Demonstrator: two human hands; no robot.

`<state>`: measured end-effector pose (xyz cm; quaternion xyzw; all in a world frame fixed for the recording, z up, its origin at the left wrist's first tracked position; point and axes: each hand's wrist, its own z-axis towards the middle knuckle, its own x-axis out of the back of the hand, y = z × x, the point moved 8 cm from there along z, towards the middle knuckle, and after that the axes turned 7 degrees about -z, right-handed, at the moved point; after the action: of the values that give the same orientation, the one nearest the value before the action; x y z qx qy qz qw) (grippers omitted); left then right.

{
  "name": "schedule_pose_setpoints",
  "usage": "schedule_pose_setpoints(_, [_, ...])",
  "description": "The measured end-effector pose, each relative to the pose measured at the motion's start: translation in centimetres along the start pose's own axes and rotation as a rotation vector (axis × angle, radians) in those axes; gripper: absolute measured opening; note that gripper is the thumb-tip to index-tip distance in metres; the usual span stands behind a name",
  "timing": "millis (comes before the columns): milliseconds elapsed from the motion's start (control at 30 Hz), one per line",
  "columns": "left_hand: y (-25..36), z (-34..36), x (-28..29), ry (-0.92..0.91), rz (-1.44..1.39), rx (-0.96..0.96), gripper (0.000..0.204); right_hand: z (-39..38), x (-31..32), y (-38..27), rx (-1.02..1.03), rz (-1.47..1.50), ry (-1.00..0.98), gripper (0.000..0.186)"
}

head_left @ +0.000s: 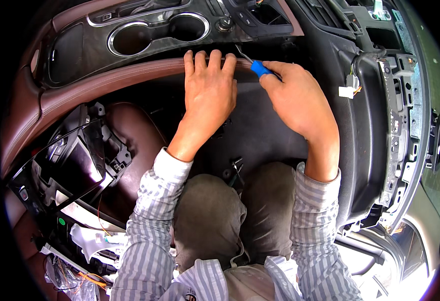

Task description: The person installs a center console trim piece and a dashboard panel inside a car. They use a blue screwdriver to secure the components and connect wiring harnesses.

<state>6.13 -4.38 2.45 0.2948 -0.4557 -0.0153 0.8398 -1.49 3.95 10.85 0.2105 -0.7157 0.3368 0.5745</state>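
My left hand (210,95) curls its fingers over the brown leather trim (139,71) along the side of the centre console. Its fingertips reach past the upper edge; the thumb is mostly hidden. Close by on the right, my right hand (297,95) is closed round a hook tool with a blue handle (260,68). The tool's thin metal shaft points up and left, and its bent tip meets the edge of the dark console panel (235,37), beside the end of the trim. A dark gap shows between trim and panel there.
Two chrome-ringed cup holders (129,40) sit in the console. A dismantled dashboard screen unit (74,160) lies on the brown seat (134,130) at left, above wires and a plastic bag (62,273). A white connector (346,92) hangs at right beside the exposed dashboard frame (395,125).
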Motion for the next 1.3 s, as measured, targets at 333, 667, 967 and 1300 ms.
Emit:
schedule_pose_setpoints(333, [0.3,0.0,0.1,0.036,0.023,-0.024,0.050,0.3,-0.4,0.4,0.052,-0.004,-0.013,0.032])
schedule_pose_setpoints(667, [0.3,0.0,0.2,0.057,-0.035,-0.039,0.038,-1.1,-4.1,1.2,-0.126,0.383,0.028,0.037])
schedule_pose_setpoints(967, [0.1,0.2,0.5,0.097,-0.093,-0.056,0.036,-2.7,-8.4,1.3,-0.525,1.376,-0.068,0.059])
schedule_pose_setpoints(1300, [0.1,0.2,0.8,0.083,-0.099,-0.063,0.031,-1.7,-4.8,0.0,-0.213,0.339,-0.044,0.053])
